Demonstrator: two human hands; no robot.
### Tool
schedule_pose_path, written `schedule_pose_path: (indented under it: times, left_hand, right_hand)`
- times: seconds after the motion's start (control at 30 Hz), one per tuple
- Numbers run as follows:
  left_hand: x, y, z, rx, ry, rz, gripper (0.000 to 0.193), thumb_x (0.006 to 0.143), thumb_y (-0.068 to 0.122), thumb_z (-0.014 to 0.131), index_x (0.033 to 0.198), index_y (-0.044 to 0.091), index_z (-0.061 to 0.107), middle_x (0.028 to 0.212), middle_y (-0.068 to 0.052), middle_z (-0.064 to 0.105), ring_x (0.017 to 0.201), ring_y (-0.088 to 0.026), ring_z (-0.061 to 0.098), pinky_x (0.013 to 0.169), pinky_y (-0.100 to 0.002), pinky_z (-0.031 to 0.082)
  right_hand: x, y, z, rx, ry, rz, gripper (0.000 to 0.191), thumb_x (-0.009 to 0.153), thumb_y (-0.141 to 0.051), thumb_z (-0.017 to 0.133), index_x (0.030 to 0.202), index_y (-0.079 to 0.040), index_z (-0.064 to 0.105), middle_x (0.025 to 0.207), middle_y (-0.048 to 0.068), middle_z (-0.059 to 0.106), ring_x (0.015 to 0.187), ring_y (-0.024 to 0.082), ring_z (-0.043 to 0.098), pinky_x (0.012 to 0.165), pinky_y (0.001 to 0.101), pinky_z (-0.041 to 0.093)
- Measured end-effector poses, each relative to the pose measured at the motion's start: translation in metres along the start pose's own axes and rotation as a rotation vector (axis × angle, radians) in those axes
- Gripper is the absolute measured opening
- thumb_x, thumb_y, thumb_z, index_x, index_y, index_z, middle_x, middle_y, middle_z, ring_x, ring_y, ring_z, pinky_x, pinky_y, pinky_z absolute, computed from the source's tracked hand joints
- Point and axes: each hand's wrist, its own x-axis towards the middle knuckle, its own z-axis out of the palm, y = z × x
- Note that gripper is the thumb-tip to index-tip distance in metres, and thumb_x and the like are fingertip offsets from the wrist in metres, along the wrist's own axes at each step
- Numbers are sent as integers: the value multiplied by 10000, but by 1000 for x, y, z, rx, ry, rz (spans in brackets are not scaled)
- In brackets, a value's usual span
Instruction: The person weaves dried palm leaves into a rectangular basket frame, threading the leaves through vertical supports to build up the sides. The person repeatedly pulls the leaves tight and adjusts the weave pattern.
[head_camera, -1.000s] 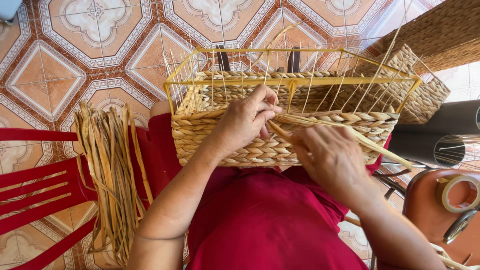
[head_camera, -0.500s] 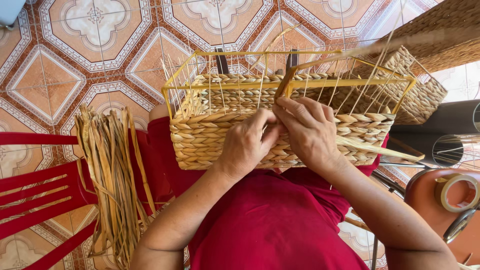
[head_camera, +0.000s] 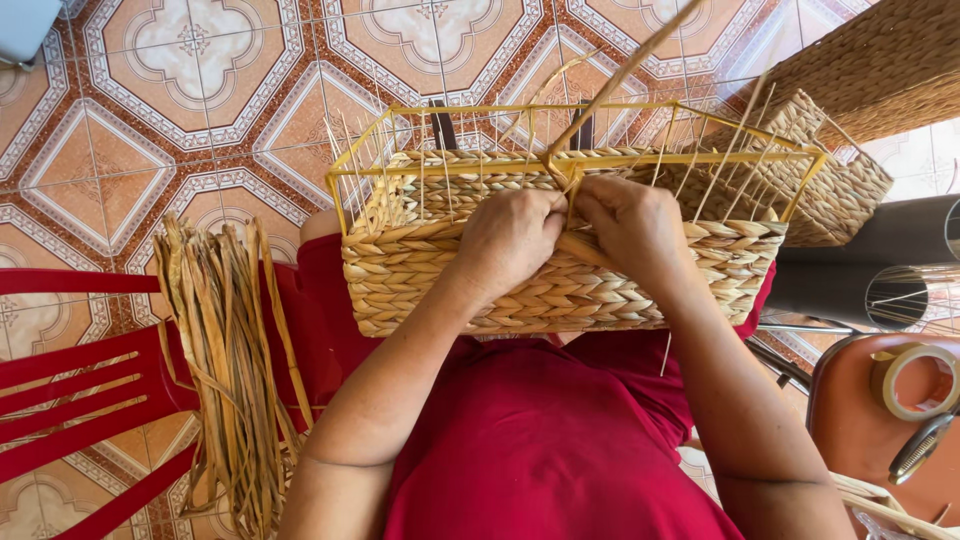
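Observation:
A half-woven straw basket (head_camera: 560, 290) on a yellow wire frame (head_camera: 400, 110) rests on my lap, over red clothing. My left hand (head_camera: 510, 235) and my right hand (head_camera: 635, 225) meet at the top of the near wall, fingers closed on a flat straw strand (head_camera: 610, 85). The strand rises up and to the right from between my hands, past the frame's top wire. Thin upright wires stand above the woven rows.
A bundle of loose straw strands (head_camera: 235, 360) lies across a red plastic chair (head_camera: 80, 390) on my left. Finished woven baskets (head_camera: 850, 180) sit at the upper right. A tape roll (head_camera: 915, 380) rests on an orange stool at the lower right. Patterned floor tiles lie beyond.
My right hand has come up from the near wall's right side to the top edge beside my left hand. The strand that pointed low to the right now points up.

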Motion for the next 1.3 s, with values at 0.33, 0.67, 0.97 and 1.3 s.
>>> schedule_pose_path:
  times: [0.33, 0.67, 0.97, 1.3]
  left_hand:
    - [-15, -11, -5, -261, -88, -175, 166, 993, 186, 605, 1040, 93, 734, 659, -59, 758, 491, -118, 711, 554, -267, 602]
    - [-26, -20, 11, -162, 26, -12, 140, 996, 143, 628, 1089, 97, 723, 694, -24, 693, 458, -130, 585, 382, -241, 458]
    - [-116, -66, -72, -515, 718, -161, 128, 1100, 64, 607, 1202, 49, 683, 1141, -83, 725, 845, -96, 689, 718, -221, 577]
    - [-125, -72, -67, -383, 747, -130, 136, 1082, 36, 641, 1208, 34, 693, 1214, -46, 671, 999, -72, 632, 801, -190, 560]
  right_hand:
    - [-11, 9, -11, 694, 19, 394, 398, 885, 55, 523, 1238, 43, 707, 833, 16, 680, 618, 54, 529, 556, 228, 439]
    - [-45, 32, -5, 731, 131, 436, 194, 1066, -99, 586, 1183, 27, 676, 835, 144, 658, 602, 102, 493, 550, 245, 389]
    - [-92, 55, -17, 761, -55, 431, 285, 916, -10, 617, 1197, 34, 636, 841, 92, 621, 668, 85, 553, 588, 238, 427]
    - [-105, 92, -27, 1706, 360, 280, 219, 1112, -107, 545, 1274, 30, 602, 873, 79, 675, 659, 95, 531, 620, 227, 435]
